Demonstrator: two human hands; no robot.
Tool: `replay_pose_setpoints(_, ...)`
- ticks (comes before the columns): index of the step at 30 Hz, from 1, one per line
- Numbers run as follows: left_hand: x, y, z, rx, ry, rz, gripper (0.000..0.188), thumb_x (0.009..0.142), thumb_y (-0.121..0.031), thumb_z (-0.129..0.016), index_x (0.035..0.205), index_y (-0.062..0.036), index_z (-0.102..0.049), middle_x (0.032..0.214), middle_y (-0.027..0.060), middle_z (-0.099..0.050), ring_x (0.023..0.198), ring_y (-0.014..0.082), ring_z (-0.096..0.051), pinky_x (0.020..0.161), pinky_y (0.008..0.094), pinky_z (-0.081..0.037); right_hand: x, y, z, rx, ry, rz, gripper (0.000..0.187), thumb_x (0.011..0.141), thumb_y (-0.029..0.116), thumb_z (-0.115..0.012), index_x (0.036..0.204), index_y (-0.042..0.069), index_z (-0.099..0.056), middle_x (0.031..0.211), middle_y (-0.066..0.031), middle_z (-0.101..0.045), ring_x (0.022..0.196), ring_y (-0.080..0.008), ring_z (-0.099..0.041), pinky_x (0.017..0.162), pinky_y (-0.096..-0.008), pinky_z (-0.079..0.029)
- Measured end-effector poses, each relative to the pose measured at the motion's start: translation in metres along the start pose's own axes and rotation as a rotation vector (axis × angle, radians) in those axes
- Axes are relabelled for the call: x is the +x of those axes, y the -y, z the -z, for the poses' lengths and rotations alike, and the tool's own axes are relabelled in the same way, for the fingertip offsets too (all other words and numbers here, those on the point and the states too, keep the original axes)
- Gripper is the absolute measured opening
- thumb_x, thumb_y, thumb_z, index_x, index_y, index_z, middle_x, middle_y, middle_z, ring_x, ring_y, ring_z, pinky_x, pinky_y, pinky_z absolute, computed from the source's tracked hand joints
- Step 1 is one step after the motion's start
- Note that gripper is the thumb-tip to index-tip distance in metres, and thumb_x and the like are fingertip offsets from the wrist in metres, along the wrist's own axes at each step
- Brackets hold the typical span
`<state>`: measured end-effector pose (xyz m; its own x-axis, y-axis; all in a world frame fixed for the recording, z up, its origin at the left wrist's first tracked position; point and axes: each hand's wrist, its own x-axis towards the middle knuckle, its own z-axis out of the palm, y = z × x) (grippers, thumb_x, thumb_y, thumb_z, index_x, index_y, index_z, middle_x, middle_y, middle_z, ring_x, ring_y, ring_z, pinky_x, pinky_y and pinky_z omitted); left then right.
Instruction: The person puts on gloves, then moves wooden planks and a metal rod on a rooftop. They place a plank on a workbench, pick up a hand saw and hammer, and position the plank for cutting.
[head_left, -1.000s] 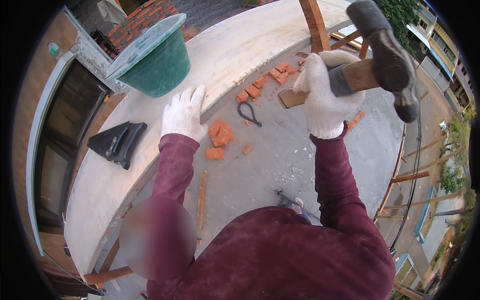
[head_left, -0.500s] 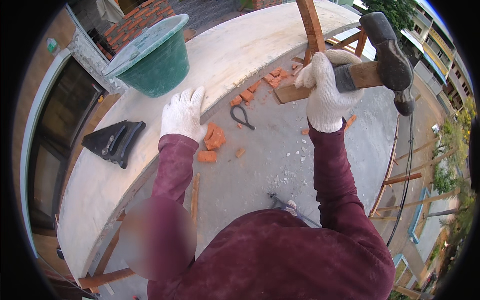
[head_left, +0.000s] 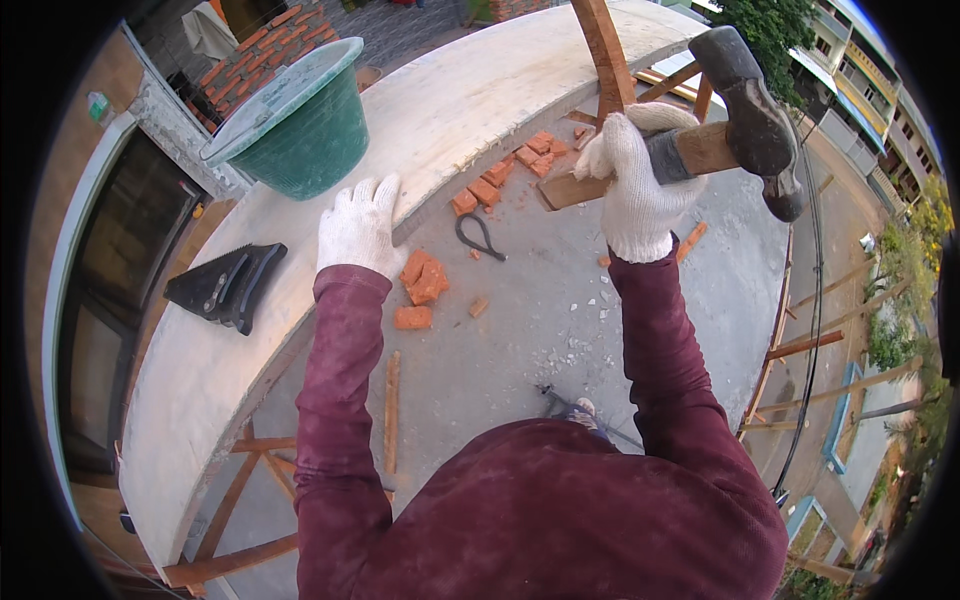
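Observation:
My right hand (head_left: 645,190), in a white knit glove, is closed round the wooden handle of a hammer (head_left: 745,125) and holds it up. The dark metal head points right, and the handle's butt sticks out on the left. My left hand (head_left: 358,225), gloved too, lies flat with its fingers stretched out on the inner edge of a pale curved slab (head_left: 470,100). Left of it on the slab lies a black tool (head_left: 228,285) with a toothed edge. A green tub (head_left: 310,140) stands just beyond that hand.
Broken orange bricks (head_left: 425,278) and a dark loop (head_left: 480,236) lie on the grey floor (head_left: 500,350) inside the curve. A wooden post (head_left: 605,55) rises beyond my right hand. White chips (head_left: 570,355) are scattered farther in. Cables (head_left: 815,300) hang past the right edge, above a street.
The hammer and my right hand appear slightly farther left and lower. My left hand stays on the slab. The whole view has shifted a little.

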<state>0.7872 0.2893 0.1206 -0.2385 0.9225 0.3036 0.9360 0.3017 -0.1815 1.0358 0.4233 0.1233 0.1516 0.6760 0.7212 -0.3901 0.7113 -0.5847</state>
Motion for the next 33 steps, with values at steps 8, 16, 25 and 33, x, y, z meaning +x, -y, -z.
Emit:
replay_pose_setpoints(8,0.000,-0.001,0.014,0.038,0.042,0.061,0.085,0.068,-0.025,-0.087,0.144,-0.0179,-0.051,0.140,0.0093,-0.056,0.129,0.0286,-0.054,0.105,0.0432,-0.048,-0.061,-0.063,0.034,-0.410,0.486,-0.739,0.015,0.085,0.010,-0.069,0.096,0.001,-0.063,0.076,-0.0045,-0.062,0.055,-0.0124,-0.059,0.045,-0.0297,-0.049)
replay_pose_setpoints(16,0.002,-0.008,0.001,0.029,-0.053,0.034,0.079,0.069,-0.019,-0.084,0.141,-0.0170,-0.053,0.135,0.0084,-0.059,0.124,0.0297,-0.057,0.103,0.0435,-0.049,-0.045,-0.048,0.010,0.171,0.223,-0.284,0.015,0.089,0.006,-0.076,0.101,0.000,-0.068,0.082,-0.0060,-0.071,0.066,-0.0135,-0.069,0.059,-0.0289,-0.055)
replay_pose_setpoints(25,-0.007,0.016,-0.007,-0.340,-0.175,0.154,0.066,0.090,-0.050,-0.066,0.143,-0.0103,-0.060,0.144,0.0197,-0.058,0.137,0.0407,-0.050,0.117,0.0466,-0.039,-0.076,-0.089,0.071,0.277,0.747,-1.024,0.043,0.099,0.044,-0.064,0.115,0.004,-0.056,0.070,-0.0040,-0.054,0.050,-0.0149,-0.055,0.044,-0.0351,-0.051)
replay_pose_setpoints(33,0.005,0.043,-0.038,-0.908,-0.452,0.254,0.092,0.104,-0.073,-0.018,0.145,0.0001,-0.056,0.143,0.0204,-0.059,0.136,0.0319,-0.054,0.118,0.0433,-0.035,-0.030,-0.125,0.051,0.801,0.324,-0.746,0.045,0.106,0.049,-0.053,0.115,0.005,-0.055,0.067,-0.0058,-0.052,0.047,-0.0191,-0.052,0.042,-0.0378,-0.049)
